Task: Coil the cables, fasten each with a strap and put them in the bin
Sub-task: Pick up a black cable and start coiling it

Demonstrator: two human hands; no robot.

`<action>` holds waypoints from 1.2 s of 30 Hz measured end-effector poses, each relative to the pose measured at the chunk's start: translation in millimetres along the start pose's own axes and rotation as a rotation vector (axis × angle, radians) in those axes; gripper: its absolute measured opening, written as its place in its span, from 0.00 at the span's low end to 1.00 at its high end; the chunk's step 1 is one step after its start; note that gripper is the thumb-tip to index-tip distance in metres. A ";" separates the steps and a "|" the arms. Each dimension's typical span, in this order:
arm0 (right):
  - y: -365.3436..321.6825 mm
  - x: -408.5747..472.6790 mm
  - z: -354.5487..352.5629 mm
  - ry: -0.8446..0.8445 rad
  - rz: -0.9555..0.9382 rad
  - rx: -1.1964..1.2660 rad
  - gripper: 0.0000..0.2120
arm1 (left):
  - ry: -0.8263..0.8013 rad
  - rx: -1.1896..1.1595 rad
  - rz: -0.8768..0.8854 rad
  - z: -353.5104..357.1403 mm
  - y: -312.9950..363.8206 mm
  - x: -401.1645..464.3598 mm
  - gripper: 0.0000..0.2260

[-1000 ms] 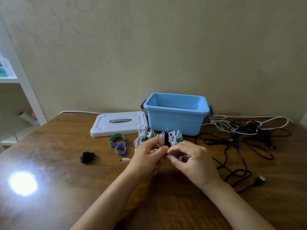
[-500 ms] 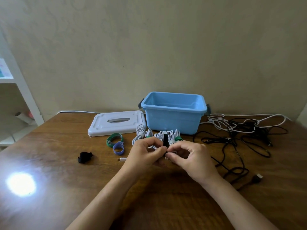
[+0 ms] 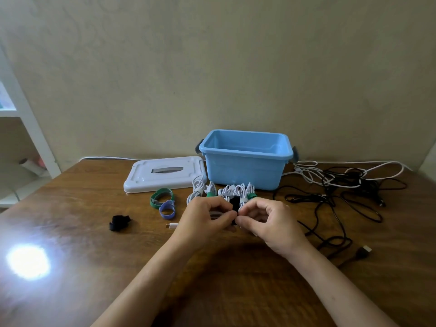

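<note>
My left hand [image 3: 207, 217] and my right hand [image 3: 266, 220] meet over a coiled white cable [image 3: 213, 214], mostly hidden under the fingers, whose plug end [image 3: 171, 225] sticks out to the left. Both hands pinch a black strap [image 3: 234, 202] wrapped round that coil. Behind them lie several white coiled cables [image 3: 226, 190] with green straps. The open blue bin [image 3: 245, 159] stands just beyond, and nothing shows inside it. Loose green [image 3: 161, 196], blue [image 3: 167, 210] and black [image 3: 119, 223] straps lie on the table to the left.
The bin's white lid [image 3: 162, 173] lies flat left of the bin. A tangle of black and white cables [image 3: 339, 185] spreads over the table's right side, with a black plug [image 3: 364, 250] near the front. A white shelf unit [image 3: 28, 128] stands at far left.
The hands stay together on the strapped coil, with only small finger shifts. The camera view has drifted slightly.
</note>
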State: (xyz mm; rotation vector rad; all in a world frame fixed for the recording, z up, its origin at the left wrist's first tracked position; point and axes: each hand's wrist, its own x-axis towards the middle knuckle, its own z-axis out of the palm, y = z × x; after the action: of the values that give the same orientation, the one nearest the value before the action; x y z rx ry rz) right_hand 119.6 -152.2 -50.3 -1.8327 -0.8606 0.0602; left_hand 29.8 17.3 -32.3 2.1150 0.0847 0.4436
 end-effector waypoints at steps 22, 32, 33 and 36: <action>-3.8 -5.9 2.1 0.098 -0.427 -0.366 0.07 | 0.073 -0.221 -0.103 -2.2 4.9 -0.5 0.03; -1.3 -2.8 2.2 0.100 -0.294 -0.216 0.08 | 0.080 0.004 0.073 -1.0 -2.8 1.5 0.05; -0.3 -1.9 2.0 0.096 -0.269 -0.195 0.07 | 0.089 0.036 0.095 -1.0 -3.9 2.6 0.05; 1.9 -1.0 1.9 0.075 -0.221 -0.174 0.05 | 0.097 0.127 0.171 -1.5 -5.2 2.9 0.07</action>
State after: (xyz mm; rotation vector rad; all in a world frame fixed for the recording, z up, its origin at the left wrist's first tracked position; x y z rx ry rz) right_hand 119.0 -151.7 -53.1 -1.8755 -1.0356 -0.2280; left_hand 32.6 22.0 -35.1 2.2341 -0.0131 0.6574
